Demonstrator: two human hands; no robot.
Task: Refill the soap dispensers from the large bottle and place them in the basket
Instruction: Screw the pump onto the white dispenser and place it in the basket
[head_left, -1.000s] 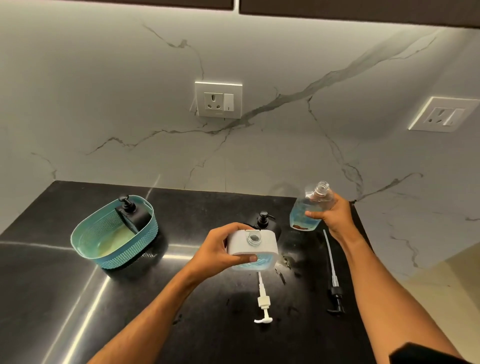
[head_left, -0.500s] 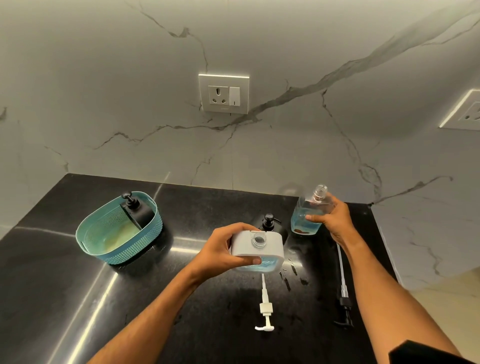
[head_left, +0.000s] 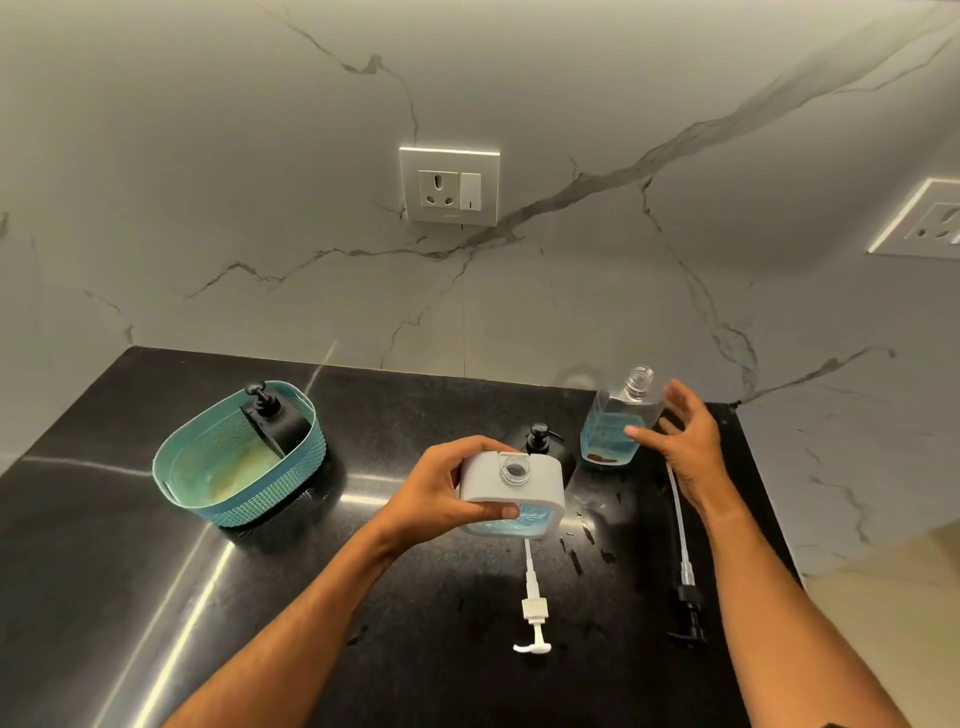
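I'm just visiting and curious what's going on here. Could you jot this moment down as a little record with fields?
Left hand: grips white dispenser, neck open, blue soap inside
Right hand: open beside clear bottle, thumb at its side
Clear bottle: uncapped, upright on counter, partly full
Teal basket: holds one black dispenser
Loose pumps: white pump, black pump
Behind white dispenser: another black-pump dispenser

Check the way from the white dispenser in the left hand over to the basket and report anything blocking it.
Nothing visible blocks it. The white dispenser is held by the left hand; bare countertop lies between it and the basket, which already holds a black dispenser.
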